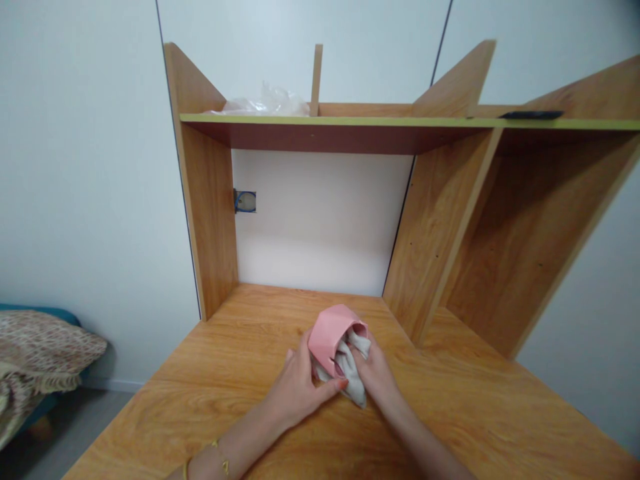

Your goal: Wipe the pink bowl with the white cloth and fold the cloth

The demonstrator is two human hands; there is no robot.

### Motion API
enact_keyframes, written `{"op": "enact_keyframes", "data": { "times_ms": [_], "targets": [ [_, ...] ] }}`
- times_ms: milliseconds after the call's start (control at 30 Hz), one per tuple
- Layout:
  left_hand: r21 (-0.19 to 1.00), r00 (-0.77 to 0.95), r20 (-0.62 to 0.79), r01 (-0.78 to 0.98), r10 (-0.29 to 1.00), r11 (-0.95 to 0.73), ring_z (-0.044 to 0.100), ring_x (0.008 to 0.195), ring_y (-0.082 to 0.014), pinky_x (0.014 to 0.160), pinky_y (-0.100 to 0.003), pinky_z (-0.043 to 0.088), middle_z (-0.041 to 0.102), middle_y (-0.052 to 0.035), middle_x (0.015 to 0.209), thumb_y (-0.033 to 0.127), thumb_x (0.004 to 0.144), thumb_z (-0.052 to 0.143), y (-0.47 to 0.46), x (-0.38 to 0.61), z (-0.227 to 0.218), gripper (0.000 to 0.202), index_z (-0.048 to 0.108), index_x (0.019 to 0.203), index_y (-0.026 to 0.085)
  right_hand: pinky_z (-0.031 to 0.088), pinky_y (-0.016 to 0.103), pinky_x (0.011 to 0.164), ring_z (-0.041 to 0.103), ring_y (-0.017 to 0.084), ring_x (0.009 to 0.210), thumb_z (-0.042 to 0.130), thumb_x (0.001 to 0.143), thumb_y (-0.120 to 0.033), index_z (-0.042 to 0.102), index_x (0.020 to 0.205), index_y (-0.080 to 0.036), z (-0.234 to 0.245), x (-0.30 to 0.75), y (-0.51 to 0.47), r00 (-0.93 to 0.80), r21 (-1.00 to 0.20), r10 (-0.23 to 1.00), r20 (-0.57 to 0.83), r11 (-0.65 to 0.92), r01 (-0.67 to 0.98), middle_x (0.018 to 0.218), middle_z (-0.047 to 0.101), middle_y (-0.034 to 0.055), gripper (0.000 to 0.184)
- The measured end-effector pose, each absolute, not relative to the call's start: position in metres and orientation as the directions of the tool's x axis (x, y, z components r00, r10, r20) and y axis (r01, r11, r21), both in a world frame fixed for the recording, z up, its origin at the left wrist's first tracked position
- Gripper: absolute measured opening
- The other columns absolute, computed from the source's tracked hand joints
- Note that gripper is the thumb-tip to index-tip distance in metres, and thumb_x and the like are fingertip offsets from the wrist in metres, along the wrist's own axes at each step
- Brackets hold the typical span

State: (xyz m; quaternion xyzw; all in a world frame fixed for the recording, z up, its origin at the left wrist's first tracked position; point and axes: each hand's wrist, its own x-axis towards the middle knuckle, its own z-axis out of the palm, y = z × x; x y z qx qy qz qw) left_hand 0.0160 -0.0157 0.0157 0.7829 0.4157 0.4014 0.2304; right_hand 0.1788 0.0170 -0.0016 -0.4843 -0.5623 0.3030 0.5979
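A pink cup [330, 337] is held tilted just above the wooden desk [210, 373], its mouth turned to the right. My left hand [299, 390] wraps round the cup's side and base. My right hand [376, 377] grips a grey-white cloth [350, 371] that is pushed into the cup's mouth, with part of the cloth hanging out below it.
The desk has a wooden hutch with upright panels [430, 233] and a shelf [350, 123] overhead. A crumpled clear plastic bag [265, 103] and a dark flat object [531, 115] lie on the shelf. A wall socket [245, 201] shows at the back. A bed with a patterned blanket [35, 353] is at the left.
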Motion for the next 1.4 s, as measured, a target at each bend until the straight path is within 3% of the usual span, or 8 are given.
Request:
{"op": "enact_keyframes", "data": {
  "times_ms": [133, 267, 500, 633, 767, 1067, 1233, 1400],
  "targets": [
    [0.755, 0.299, 0.47, 0.352, 0.831, -0.554, 0.049, 0.097, -0.0205, 0.082, -0.032, 0.039, 0.049, -0.0122, 0.111, 0.038, 0.075, 0.056, -0.016, 0.018, 0.013, 0.06, 0.025, 0.121, 0.014, 0.048, 0.032, 0.071, 0.062, 0.02, 0.08, 0.058, 0.065, -0.029, 0.05, 0.096, -0.018, -0.008, 0.17, 0.018, 0.154, -0.942, 0.93, 0.334, 0.331, 0.045, 0.089, 0.065, 0.0059, 0.034],
    [0.751, 0.296, 0.449, 0.386, 0.843, -0.536, 0.052, 0.088, -0.0193, 0.076, -0.031, 0.042, 0.052, -0.0102, 0.102, 0.037, 0.072, 0.058, -0.014, 0.017, 0.015, 0.06, 0.028, 0.119, 0.014, 0.048, 0.031, 0.072, 0.061, 0.02, 0.08, 0.063, 0.06, -0.026, 0.049, 0.096, -0.018, -0.011, 0.172, 0.023, 0.18, -0.95, 0.932, 0.313, 0.305, 0.074, 0.091, 0.065, 0.0063, 0.04],
    [0.681, 0.28, 0.449, 0.508, 0.849, -0.527, 0.053, 0.082, -0.0208, 0.072, -0.032, 0.043, 0.056, -0.0082, 0.095, 0.04, 0.069, 0.058, -0.015, 0.018, 0.017, 0.058, 0.035, 0.117, 0.016, 0.045, 0.027, 0.058, 0.061, 0.02, 0.066, 0.062, 0.06, -0.035, 0.031, 0.126, -0.012, 0.01, 0.189, 0.018, 0.272, -0.869, 0.904, 0.33, 0.179, 0.461, 0.074, 0.064, 0.0039, 0.077],
    [0.64, 0.295, 0.412, 0.579, 0.862, -0.504, 0.053, 0.09, -0.0252, 0.077, -0.035, 0.041, 0.056, -0.0105, 0.101, 0.044, 0.064, 0.061, -0.016, 0.017, 0.016, 0.07, 0.034, 0.122, 0.016, 0.035, 0.023, 0.046, 0.056, 0.018, 0.049, 0.055, 0.066, -0.032, 0.026, 0.132, -0.012, 0.024, 0.194, 0.007, 0.252, -0.648, 0.885, 0.391, 0.071, 0.758, 0.05, 0.054, -0.0033, 0.075],
    [0.616, 0.311, 0.381, 0.617, 0.871, -0.49, 0.053, 0.091, -0.0267, 0.078, -0.037, 0.041, 0.056, -0.0123, 0.103, 0.041, 0.063, 0.059, -0.014, 0.014, 0.016, 0.073, 0.032, 0.125, 0.014, 0.033, 0.022, 0.047, 0.056, 0.018, 0.05, 0.05, 0.07, -0.028, 0.021, 0.134, -0.018, 0.028, 0.191, -0.001, 0.169, -0.514, 0.897, 0.409, 0.074, 0.854, 0.052, 0.054, -0.0034, 0.072],
    [0.502, 0.359, 0.477, 0.639, 0.803, -0.583, 0.051, 0.092, -0.0272, 0.085, -0.041, 0.037, 0.055, -0.0117, 0.109, 0.043, 0.067, 0.055, -0.009, 0.001, 0.023, 0.071, 0.033, 0.129, 0.016, 0.04, 0.025, 0.055, 0.058, 0.018, 0.058, 0.045, 0.071, -0.02, 0.02, 0.135, -0.019, 0.007, 0.185, 0.001, -0.086, -0.578, 0.919, 0.385, 0.313, 0.753, 0.064, 0.06, -0.0007, 0.069],
    [0.647, 0.284, 0.472, 0.531, 0.834, -0.547, 0.052, 0.087, -0.0227, 0.082, -0.041, 0.038, 0.055, -0.0085, 0.099, 0.049, 0.077, 0.047, -0.003, 0.001, 0.019, 0.078, 0.009, 0.136, 0.015, 0.045, 0.028, 0.067, 0.06, 0.018, 0.073, 0.044, 0.073, -0.023, 0.028, 0.132, -0.018, 0.002, 0.186, 0.006, 0.052, -0.761, 0.901, 0.431, 0.331, 0.557, 0.084, 0.065, 0.0046, 0.06],
    [0.751, 0.36, 0.492, 0.285, 0.793, -0.596, 0.045, 0.106, -0.0231, 0.09, -0.038, 0.034, 0.044, -0.0134, 0.119, 0.043, 0.073, 0.059, -0.004, 0.012, 0.011, 0.087, 0.003, 0.134, 0.015, 0.04, 0.033, 0.087, 0.053, 0.019, 0.102, 0.048, 0.073, -0.029, 0.042, 0.116, -0.019, -0.002, 0.185, 0.017, 0.189, -0.86, 0.86, 0.474, 0.406, 0.31, 0.111, 0.057, 0.0082, 0.045]
  ]
}}
